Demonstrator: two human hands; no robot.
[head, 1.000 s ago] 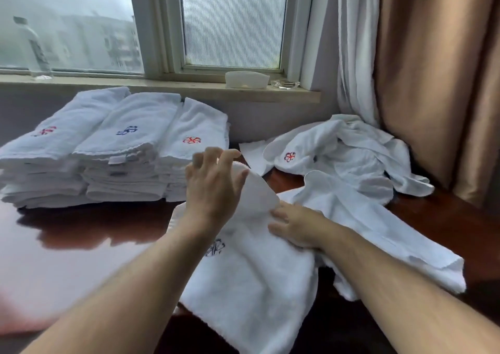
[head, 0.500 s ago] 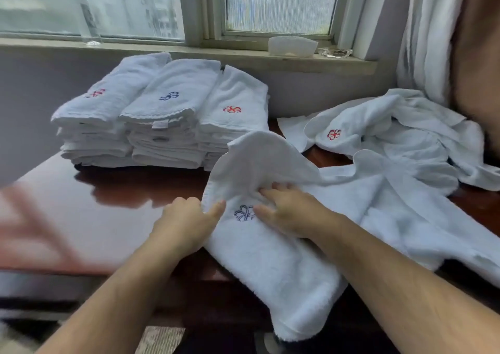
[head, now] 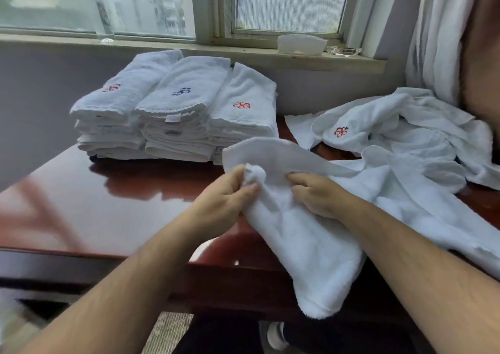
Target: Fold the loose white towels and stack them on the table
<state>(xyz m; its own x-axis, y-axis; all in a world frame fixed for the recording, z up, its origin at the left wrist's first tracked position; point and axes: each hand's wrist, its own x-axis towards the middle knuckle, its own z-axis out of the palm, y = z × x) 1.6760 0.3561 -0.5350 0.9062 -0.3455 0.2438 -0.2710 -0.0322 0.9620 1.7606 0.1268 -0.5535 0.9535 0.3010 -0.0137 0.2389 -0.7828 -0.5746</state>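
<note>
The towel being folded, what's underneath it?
The towel lies on the dark red table, its near end hanging past the edge. The right hand rests on top; the left hand pinches its corner. Anything beneath the cloth is hidden.
</note>
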